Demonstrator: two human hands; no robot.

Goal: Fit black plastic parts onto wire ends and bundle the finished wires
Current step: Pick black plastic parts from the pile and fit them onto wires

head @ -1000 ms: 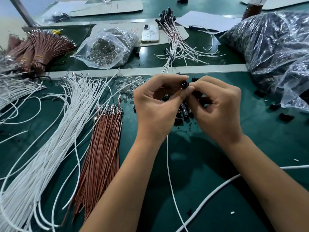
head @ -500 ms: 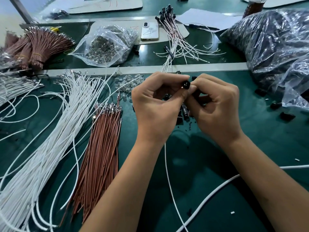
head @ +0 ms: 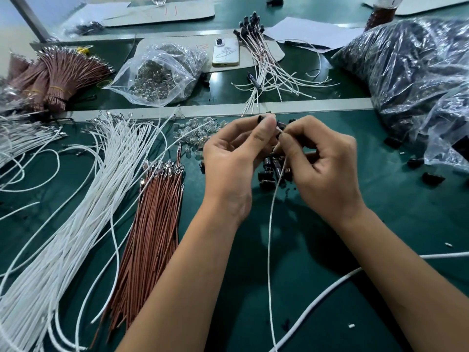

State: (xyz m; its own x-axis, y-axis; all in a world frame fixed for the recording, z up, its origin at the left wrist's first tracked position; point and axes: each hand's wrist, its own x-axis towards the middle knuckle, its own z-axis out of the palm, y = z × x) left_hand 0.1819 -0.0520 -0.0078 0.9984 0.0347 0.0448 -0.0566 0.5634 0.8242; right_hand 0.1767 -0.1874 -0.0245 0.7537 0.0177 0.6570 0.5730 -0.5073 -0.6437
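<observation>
Both hands are raised just above the green table, meeting fingertip to fingertip. The left hand is closed in a pinch on a small black plastic part, held between thumb and forefinger at the top of the grip. The right hand is closed on the end of one white wire, which hangs down between the wrists and trails toward the person. A second dark piece shows between the two sets of fingertips; whether the wire end has entered a part cannot be told, as the fingers cover the joint.

Risks, as judged from this position:

- Misalignment. The terminal is guided largely by feel; a skewed entry could bend it or leave it half seated.
- Dropped part. The pinch is on a small, smooth piece; a slip would send it into the loose black parts lying directly below the hands, where it could be confused with unfitted stock.
- Snagging. The hanging wire crosses close to a thicker white cable near the right forearm; a pull could catch there.
- Mixing. Unfitted white wires and brown wires lie left of the left hand, while the finished wires rest well beyond both hands; a fitted wire laid down short could land among raw stock.
</observation>
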